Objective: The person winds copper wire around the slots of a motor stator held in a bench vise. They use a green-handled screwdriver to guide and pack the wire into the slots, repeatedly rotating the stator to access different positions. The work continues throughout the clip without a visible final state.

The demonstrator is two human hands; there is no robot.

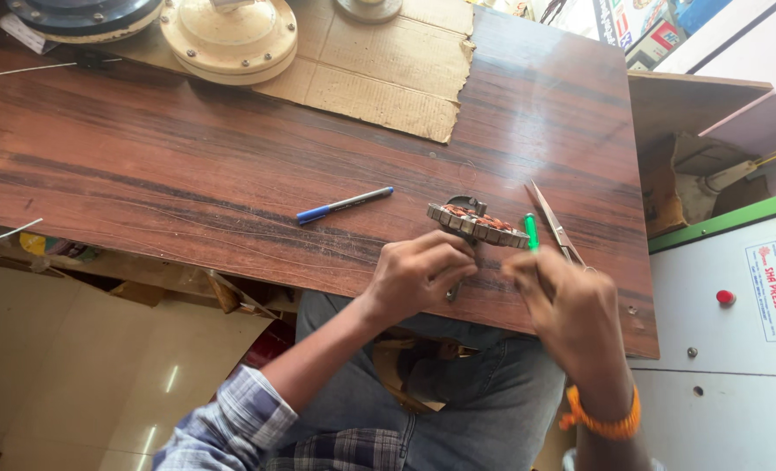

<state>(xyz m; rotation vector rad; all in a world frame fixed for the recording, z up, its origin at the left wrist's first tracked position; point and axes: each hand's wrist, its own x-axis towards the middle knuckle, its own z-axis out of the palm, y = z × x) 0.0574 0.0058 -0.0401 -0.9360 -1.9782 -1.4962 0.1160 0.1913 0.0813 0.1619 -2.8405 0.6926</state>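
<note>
While the round metal ring with copper wire (478, 224) is kept tilted up at the near edge of the wooden surface (231, 174), it is held from below by the left hand (418, 275). The left fingers (444, 262) are curled shut around a small metal part under the ring. The left arm is stretched up from a checked sleeve (231, 419). The right hand (571, 310) is bent at the wrist, and a green tool (532, 232) is pinched in its closed fingers, with the tip touching the ring's right side. An orange band (601, 423) is worn on the right wrist.

Just beside the green tool, a pair of scissors (552, 220) is laid flat on the surface. A blue pen (344, 205) is seen to the left of the ring, a little apart. Farther back, a sheet of cardboard (388, 70) is spread out, and a cream round motor part (229, 37) is set on it. A white machine with coloured buttons (728, 296) is placed to the right.
</note>
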